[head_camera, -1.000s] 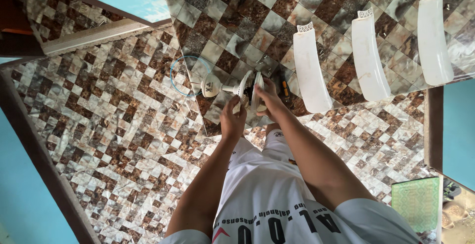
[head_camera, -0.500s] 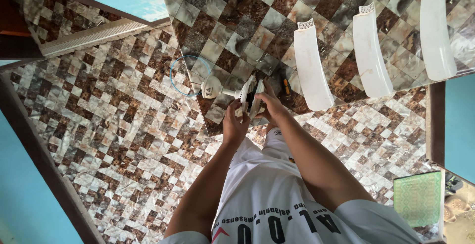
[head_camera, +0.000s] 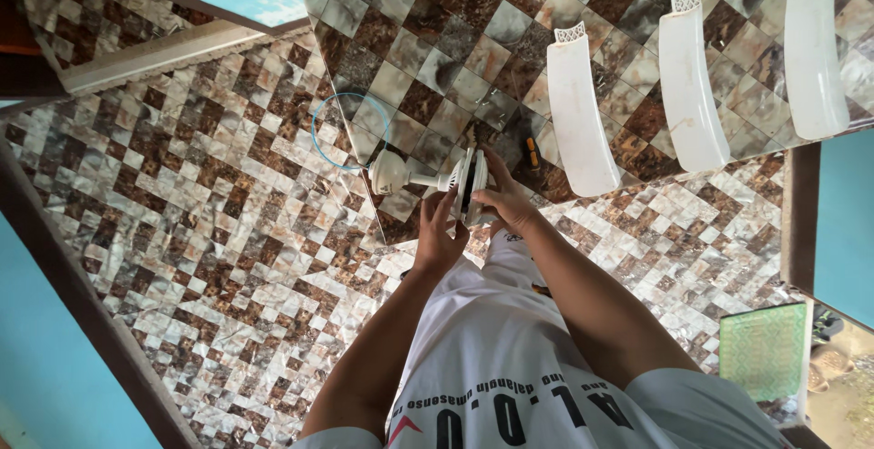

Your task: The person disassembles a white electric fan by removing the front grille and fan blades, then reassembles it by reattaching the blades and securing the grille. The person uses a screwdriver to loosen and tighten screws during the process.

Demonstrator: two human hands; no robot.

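Observation:
A white ceiling fan motor (head_camera: 469,178) lies on its side just above the tiled floor, and its rod and cup-shaped cover (head_camera: 393,174) point left. My right hand (head_camera: 505,201) grips the motor's round body from the right. My left hand (head_camera: 439,238) holds the body from below, fingers up against its rim. Both of my forearms reach forward over my white shirt and lap.
Three white fan blades (head_camera: 583,112) lie side by side on the brown and grey checkered tiles at the upper right. A small yellow-handled tool (head_camera: 532,150) lies by the motor. A thin blue loop (head_camera: 350,130) lies left of it. A green mat (head_camera: 765,351) is at the lower right, and a teal wall (head_camera: 55,367) at the left.
The motor has been turned in my hands, so its rod and cover now stick out to the left. My hands stay on the body.

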